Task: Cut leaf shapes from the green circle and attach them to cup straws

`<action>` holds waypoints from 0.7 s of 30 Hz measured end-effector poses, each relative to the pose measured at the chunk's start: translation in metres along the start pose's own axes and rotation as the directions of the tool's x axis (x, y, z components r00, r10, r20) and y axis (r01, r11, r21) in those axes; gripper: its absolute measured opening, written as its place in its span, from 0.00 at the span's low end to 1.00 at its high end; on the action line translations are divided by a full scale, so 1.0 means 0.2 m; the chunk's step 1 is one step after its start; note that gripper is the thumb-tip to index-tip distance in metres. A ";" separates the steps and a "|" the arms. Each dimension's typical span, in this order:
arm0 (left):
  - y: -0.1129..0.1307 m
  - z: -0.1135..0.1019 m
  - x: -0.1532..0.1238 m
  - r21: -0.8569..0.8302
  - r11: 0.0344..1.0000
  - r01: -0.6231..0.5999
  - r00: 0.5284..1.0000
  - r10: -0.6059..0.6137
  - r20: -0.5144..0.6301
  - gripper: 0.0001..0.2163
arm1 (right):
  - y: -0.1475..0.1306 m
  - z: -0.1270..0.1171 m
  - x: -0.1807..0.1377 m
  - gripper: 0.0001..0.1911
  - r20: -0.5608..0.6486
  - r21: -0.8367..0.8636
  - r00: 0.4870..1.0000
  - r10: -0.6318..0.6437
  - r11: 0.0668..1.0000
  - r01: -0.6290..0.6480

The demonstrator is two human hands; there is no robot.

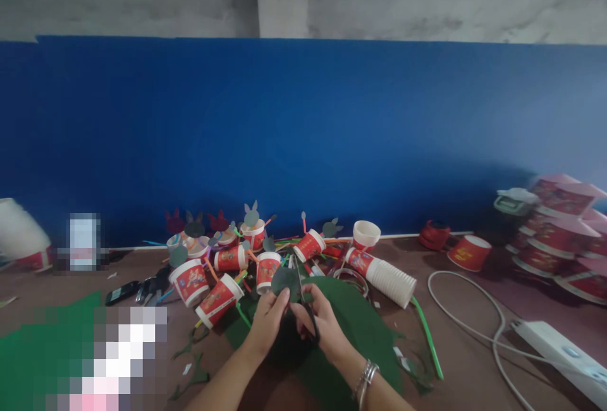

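My left hand [266, 322] pinches a small round piece of dark green felt [283, 279], holding it up over a larger green felt sheet [353, 322]. My right hand [321, 322] is closed round black-handled scissors [303, 297], whose blades point up into the felt piece. A bracelet sits on my right wrist. Just beyond my hands lie several red and white paper cups [222, 297], some tipped over, some fitted with felt ears and coloured straws.
A stack of white cups [386, 279] lies on its side to the right. A white cable [467, 322] runs to a power strip [559, 351]. Red bowls [564, 234] pile up at far right. Felt scraps [194, 373] lie at left, a blue wall behind.
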State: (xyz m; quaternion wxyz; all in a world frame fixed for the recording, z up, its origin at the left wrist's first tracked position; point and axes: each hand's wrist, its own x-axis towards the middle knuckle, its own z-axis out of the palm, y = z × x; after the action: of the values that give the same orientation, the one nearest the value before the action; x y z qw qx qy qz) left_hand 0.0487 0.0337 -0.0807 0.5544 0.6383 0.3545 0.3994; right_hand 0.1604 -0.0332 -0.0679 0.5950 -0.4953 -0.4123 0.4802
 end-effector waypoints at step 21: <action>0.02 -0.01 0.00 0.036 0.998 -0.055 0.996 0.057 -0.071 0.22 | -0.01 0.00 0.00 0.25 0.006 -0.020 1.000 0.014 1.000 -0.014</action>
State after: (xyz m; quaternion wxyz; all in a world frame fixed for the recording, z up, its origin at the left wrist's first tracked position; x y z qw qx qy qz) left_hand 0.0474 0.0331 -0.0766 0.5190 0.6423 0.3629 0.4317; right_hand 0.1617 -0.0338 -0.0652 0.5857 -0.5025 -0.4153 0.4817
